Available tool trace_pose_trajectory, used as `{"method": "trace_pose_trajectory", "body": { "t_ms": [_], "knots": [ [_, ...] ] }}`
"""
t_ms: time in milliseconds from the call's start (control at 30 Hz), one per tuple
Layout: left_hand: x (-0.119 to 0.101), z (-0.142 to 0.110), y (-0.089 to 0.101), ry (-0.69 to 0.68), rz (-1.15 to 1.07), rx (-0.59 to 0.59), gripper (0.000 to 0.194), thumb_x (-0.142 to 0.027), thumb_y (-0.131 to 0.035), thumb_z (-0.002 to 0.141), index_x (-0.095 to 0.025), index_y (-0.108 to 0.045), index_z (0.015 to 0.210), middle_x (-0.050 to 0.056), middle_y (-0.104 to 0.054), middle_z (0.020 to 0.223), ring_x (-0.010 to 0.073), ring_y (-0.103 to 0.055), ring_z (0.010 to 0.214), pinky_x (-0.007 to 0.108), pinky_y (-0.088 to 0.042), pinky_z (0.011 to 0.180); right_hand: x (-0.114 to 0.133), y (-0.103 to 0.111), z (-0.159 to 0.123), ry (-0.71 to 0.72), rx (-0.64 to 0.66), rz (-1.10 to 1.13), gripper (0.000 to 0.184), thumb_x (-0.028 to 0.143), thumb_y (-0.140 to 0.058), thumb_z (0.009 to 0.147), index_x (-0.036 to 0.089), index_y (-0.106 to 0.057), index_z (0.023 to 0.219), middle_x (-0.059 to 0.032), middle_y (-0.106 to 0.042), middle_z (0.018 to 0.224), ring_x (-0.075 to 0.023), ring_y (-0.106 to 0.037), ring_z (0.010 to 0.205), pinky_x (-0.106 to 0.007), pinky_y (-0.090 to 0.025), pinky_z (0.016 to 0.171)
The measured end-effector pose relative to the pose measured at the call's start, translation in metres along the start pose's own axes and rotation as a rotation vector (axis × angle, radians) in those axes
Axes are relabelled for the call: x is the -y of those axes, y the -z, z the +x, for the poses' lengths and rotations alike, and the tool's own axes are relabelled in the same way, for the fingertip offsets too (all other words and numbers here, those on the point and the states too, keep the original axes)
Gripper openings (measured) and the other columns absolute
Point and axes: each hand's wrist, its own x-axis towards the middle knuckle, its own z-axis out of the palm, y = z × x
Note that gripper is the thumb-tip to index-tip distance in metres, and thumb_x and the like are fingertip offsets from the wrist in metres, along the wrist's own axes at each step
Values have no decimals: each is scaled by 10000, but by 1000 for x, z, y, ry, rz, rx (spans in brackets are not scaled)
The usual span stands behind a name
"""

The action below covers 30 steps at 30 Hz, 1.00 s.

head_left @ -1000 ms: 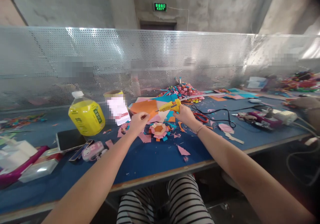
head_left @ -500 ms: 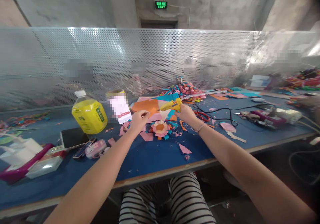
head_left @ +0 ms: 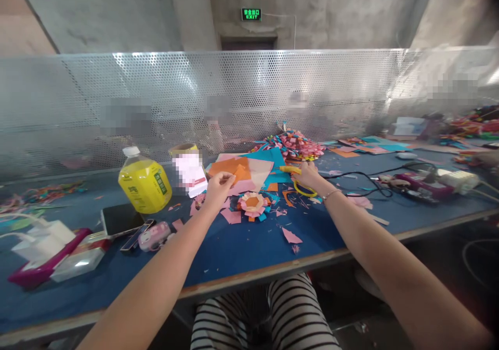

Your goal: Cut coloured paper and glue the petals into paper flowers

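Observation:
My left hand (head_left: 220, 183) is closed, its fingertips pinching a small orange piece of paper (head_left: 242, 172) above the stacked sheets. To the right, my right hand (head_left: 310, 174) is wrapped round a yellow glue gun (head_left: 290, 169), partly hidden by the fingers. Just below that hand shows a yellow loop (head_left: 305, 190); I cannot tell whether it belongs to the gun. Between my hands, nearer to me, a layered paper flower (head_left: 253, 204) with an orange centre lies on the blue table (head_left: 249, 251). Blue paper (head_left: 271, 157) and orange paper (head_left: 228, 168) lie behind it.
A yellow-filled bottle (head_left: 145, 183), a lit phone (head_left: 190, 173) and a dark phone (head_left: 120, 220) are on the left. Colourful paper pieces (head_left: 298, 144) are heaped behind. Black cable (head_left: 362, 178) runs to a power strip (head_left: 423, 181) at right. A perforated metal screen (head_left: 249, 100) bounds the back.
My right hand has moved right with the glue gun, away from the orange paper. My left hand keeps its pinch on that paper. The view has shifted slightly.

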Motion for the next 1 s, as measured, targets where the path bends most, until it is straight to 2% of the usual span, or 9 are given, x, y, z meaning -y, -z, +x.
{"method": "trace_pose_trajectory", "body": {
  "t_ms": [67,100,200,233,367,567,733,900,1000],
  "knots": [
    [-2,-2,-1,-4,-49,17,234,-375,-603,658,-152,-539,690,-11,-557,643,108,-551,617,273,-483,675,14,-2,-3,20,-17,54,227,298,-609,681,141,-553,836,-103,-542,931,-210,-516,888,-348,-416,758],
    [-3,-2,-2,-2,-79,23,244,-383,-610,654,-153,-538,693,-15,-554,650,103,-549,624,269,-485,680,24,-5,-5,55,0,143,212,318,-584,698,144,-552,815,-83,-552,900,-187,-520,855,-329,-417,756],
    [-4,-6,-7,33,-192,35,279,-405,-639,628,-152,-540,692,-24,-543,666,92,-544,644,267,-495,705,63,-16,-19,176,214,526,224,373,-531,722,150,-534,742,-12,-554,709,-122,-524,660,-265,-434,646],
    [-4,-7,-9,52,-231,37,293,-411,-652,614,-151,-539,685,-27,-538,666,91,-542,645,270,-498,712,76,-21,-25,195,246,622,233,384,-545,707,153,-530,736,-1,-551,688,-113,-519,633,-254,-434,623],
    [-4,-12,-22,122,-342,57,331,-424,-686,573,-147,-534,670,-21,-542,669,104,-558,654,299,-510,727,107,-34,-43,143,270,855,253,407,-570,673,168,-509,727,10,-558,666,-104,-522,590,-242,-437,568],
    [-9,-20,-35,206,-396,149,304,-385,-689,590,-143,-528,682,-12,-568,685,120,-597,655,324,-514,743,112,-32,-45,42,248,1001,222,394,-548,672,184,-477,672,26,-531,609,-116,-537,581,-258,-455,580],
    [-17,-22,-34,273,-465,48,233,-274,-650,652,-177,-447,713,-45,-538,640,116,-598,580,322,-539,649,110,-30,-43,81,237,900,196,368,-522,672,185,-460,637,33,-496,575,-106,-495,545,-242,-411,538],
    [-20,-23,-32,305,-375,79,81,-163,-576,696,-149,-532,762,5,-599,688,122,-606,586,299,-542,609,111,-30,-45,167,203,860,141,313,-526,653,176,-497,674,42,-476,600,-89,-450,560,-230,-383,555],
    [-20,-23,-32,270,-300,97,66,-141,-538,704,-136,-574,759,31,-637,738,135,-615,618,307,-548,628,111,-30,-45,139,215,888,155,319,-548,640,179,-493,678,44,-477,597,-89,-457,560,-230,-390,554]
  ]
}}
